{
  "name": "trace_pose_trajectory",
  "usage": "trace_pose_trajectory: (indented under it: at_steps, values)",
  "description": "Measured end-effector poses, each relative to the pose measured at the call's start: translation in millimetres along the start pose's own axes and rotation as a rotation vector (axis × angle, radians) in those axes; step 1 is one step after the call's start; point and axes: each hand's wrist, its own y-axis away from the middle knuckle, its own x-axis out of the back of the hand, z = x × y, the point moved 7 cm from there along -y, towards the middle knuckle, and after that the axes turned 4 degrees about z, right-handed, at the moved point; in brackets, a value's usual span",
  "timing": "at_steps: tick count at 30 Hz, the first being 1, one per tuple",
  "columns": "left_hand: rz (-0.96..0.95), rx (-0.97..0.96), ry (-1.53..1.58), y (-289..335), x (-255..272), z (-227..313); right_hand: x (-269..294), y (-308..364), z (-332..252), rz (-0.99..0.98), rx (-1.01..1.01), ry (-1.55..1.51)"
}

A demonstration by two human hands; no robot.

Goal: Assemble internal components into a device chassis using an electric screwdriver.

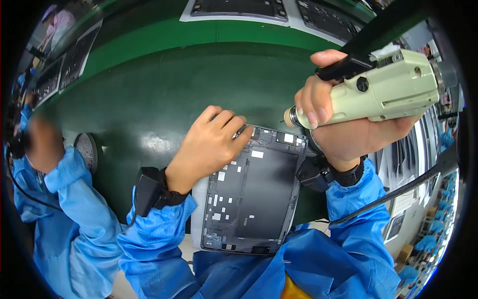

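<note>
A dark rectangular device housing (273,187), dotted with white stickers, lies in front of me with a pale sheet (197,212) showing along its left side. My left hand (211,142) is closed at its upper left corner, fingers bent over the edge; the fingertips are partly hidden. In my right hand (343,134) is a pale green electric screwdriver (383,92), held sideways above the housing's upper right corner. Its metal nose (291,118) points left, and the fingers wrap around the body. A black lever runs along the tool under my thumb side.
Similar dark housings (239,7) rest on white sheets beyond the green work surface (164,89). A co-worker in blue (74,214) sits at the left, near a round grey object (87,149). Stacked thin panels (406,159) and a black cable (393,192) are at the right.
</note>
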Motion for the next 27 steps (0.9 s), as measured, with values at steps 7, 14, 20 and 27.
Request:
trace_pose_trajectory:
  at_steps: [7,14,20,27]
  values:
    - [0.066,0.102,0.033,-19.7,-3.3,8.4,4.6,-3.7,-12.0,-0.196,-0.019,-0.025]
    - [0.070,0.145,0.094,-20.7,3.9,9.4,4.9,-2.2,-12.3,0.013,0.027,-0.315]
    - [0.099,0.144,0.086,-20.3,2.6,6.4,7.4,-7.1,-6.9,-0.154,0.076,-0.137]
    - [0.078,0.213,0.156,-14.7,6.8,-3.7,-3.1,-8.1,-10.8,-0.086,0.050,-0.059]
